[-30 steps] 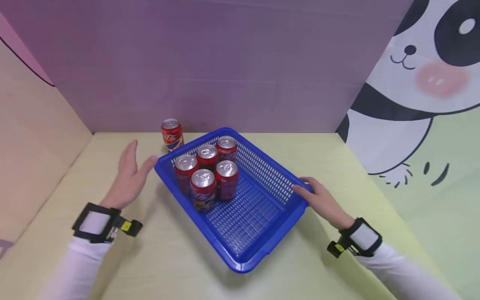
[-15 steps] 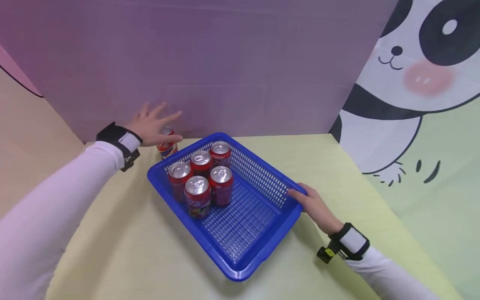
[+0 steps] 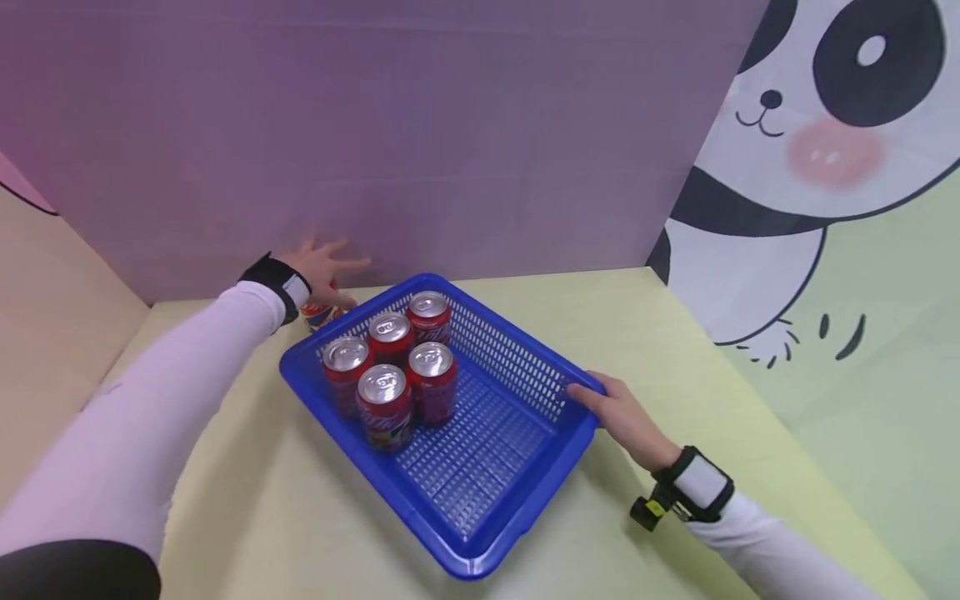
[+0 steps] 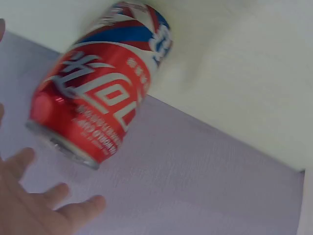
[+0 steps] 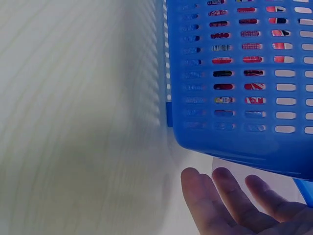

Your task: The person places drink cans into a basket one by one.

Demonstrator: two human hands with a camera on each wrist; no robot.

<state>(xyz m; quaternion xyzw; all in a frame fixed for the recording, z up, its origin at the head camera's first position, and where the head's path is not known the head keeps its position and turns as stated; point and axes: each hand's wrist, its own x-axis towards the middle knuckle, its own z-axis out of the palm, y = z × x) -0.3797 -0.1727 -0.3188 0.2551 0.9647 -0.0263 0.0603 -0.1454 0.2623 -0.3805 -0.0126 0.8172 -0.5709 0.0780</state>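
My left hand (image 3: pixel 318 268), fingers spread, reaches over a lone red soda can (image 3: pixel 318 317) by the back wall. In the left wrist view that soda can (image 4: pixel 98 93) stands just beyond the parted fingertips (image 4: pixel 83 211), with a gap between; its top is near the palm side. A blue plastic basket (image 3: pixel 468 562), turned at an angle, holds several red soda cans (image 3: pixel 386 408) grouped at its left end. My right hand (image 3: pixel 630 421) grips the basket's right corner, thumb over the rim and fingers below it, as the right wrist view also shows.
The pale yellow table (image 3: pixel 315 533) meets a purple wall (image 3: pixel 420 142) behind the basket. A panda drawing (image 3: pixel 825 167) covers the right wall. A beige wall (image 3: pixel 45 317) stands at the left.
My left hand has moved from beside the basket's left corner up and back to the lone can, lowering over it. The right hand keeps its grip on the basket. The head view has shifted slightly.
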